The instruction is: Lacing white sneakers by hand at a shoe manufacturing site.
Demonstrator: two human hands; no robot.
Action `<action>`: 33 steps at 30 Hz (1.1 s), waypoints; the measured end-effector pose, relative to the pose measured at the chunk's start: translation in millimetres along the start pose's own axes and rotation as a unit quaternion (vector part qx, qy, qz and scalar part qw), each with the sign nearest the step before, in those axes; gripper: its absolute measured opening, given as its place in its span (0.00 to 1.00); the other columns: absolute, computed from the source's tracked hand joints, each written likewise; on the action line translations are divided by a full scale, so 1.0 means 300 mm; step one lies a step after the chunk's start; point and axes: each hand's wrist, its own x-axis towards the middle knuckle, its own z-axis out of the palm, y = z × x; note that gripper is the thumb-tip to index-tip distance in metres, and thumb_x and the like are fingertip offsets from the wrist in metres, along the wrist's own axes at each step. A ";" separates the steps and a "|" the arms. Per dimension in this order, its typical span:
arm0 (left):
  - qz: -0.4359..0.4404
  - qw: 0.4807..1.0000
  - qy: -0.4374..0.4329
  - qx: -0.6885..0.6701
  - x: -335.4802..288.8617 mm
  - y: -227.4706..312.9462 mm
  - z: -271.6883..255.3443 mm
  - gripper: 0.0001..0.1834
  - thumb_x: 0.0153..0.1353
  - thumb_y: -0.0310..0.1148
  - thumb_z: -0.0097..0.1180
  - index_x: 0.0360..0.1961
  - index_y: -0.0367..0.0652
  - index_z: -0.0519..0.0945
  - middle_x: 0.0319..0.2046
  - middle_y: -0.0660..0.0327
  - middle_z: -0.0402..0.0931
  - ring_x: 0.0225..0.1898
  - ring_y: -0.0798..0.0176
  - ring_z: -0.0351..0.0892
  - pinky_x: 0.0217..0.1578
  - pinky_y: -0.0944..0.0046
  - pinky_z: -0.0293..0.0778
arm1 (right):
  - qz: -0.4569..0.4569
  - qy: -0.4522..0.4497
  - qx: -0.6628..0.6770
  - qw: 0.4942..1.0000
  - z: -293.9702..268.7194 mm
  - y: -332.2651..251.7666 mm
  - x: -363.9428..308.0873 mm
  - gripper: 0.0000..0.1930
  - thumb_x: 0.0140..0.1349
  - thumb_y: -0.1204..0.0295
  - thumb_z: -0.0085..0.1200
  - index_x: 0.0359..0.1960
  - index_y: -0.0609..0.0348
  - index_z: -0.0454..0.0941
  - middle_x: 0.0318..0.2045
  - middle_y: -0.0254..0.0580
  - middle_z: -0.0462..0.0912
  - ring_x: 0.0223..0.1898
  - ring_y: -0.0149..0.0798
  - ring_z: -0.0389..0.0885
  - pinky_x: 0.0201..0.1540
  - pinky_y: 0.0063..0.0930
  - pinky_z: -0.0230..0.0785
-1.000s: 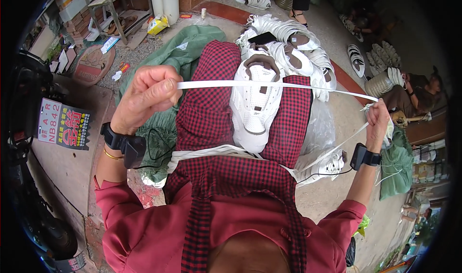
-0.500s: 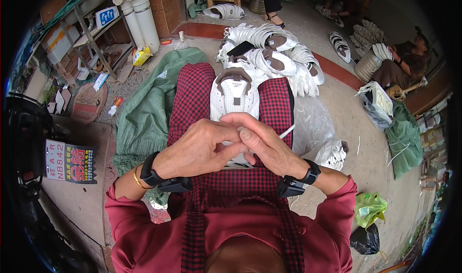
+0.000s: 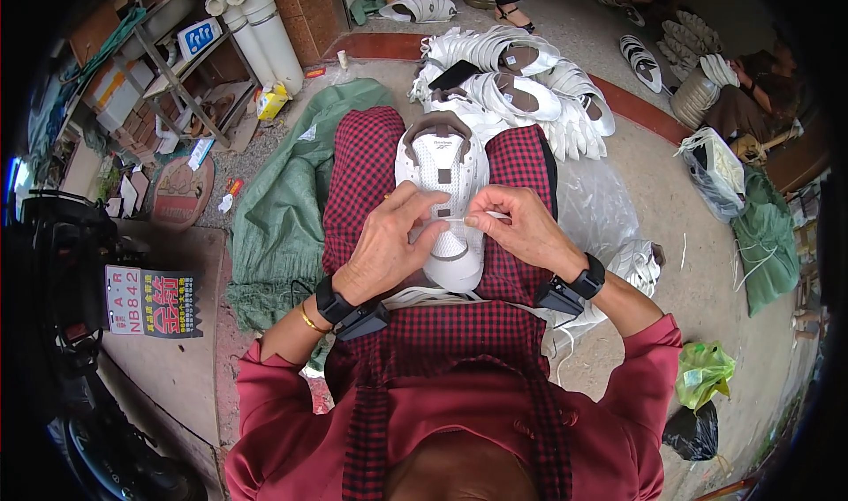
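Observation:
A white shoe upper (image 3: 460, 270) with a brown-lined collar lies lengthwise on my lap, its rounded toe toward me. A thin white shoelace (image 3: 452, 221) stretches across its front part between my two hands. My right hand (image 3: 519, 227) pinches the lace between thumb and forefinger at the upper's right side. From the left, my left hand (image 3: 391, 238) is curled over the upper's edge with the lace's other stretch in its fingers; thumb and forefinger tips sit a little apart. More white laces (image 3: 426, 297) lie across my lap below the toe.
A stack of white shoe uppers (image 3: 495, 55) lies beyond my knees, with a black phone (image 3: 454, 75) on it. Green sacking (image 3: 281, 183) is spread at my left. Clear plastic (image 3: 601, 201) and another shoe upper (image 3: 638, 267) lie at my right. A person (image 3: 751, 104) sits far right.
My hands were together over the upper's front; now they are apart, one at each side, with the lace between them. The toe has come into view. The whole view has shifted slightly.

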 end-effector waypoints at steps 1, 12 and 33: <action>0.000 1.000 -0.007 0.003 -0.005 -0.010 0.009 0.19 0.58 0.23 0.65 0.51 0.40 0.81 0.33 0.58 0.74 0.28 0.65 0.77 0.30 0.66 0.77 | -0.031 -0.001 -0.036 0.999 0.002 0.021 0.005 0.09 0.63 0.70 0.62 0.35 0.65 0.80 0.31 0.43 0.85 0.33 0.34 0.83 0.38 0.32 0.76; 0.077 0.994 0.032 0.067 -0.022 -0.041 0.049 0.19 0.52 0.23 0.70 0.47 0.42 0.85 0.35 0.59 0.76 0.36 0.59 0.77 0.38 0.62 0.73 | -0.079 0.080 -0.010 0.994 -0.011 0.073 0.009 0.07 0.58 0.71 0.63 0.31 0.64 0.82 0.25 0.46 0.81 0.25 0.42 0.79 0.29 0.35 0.69; 0.088 0.990 0.055 0.100 -0.038 -0.068 0.063 0.20 0.51 0.23 0.71 0.48 0.43 0.86 0.35 0.60 0.75 0.33 0.60 0.76 0.35 0.63 0.74 | -0.152 0.081 -0.041 0.984 0.033 0.074 0.035 0.06 0.54 0.75 0.59 0.26 0.66 0.77 0.23 0.47 0.78 0.24 0.44 0.79 0.27 0.37 0.68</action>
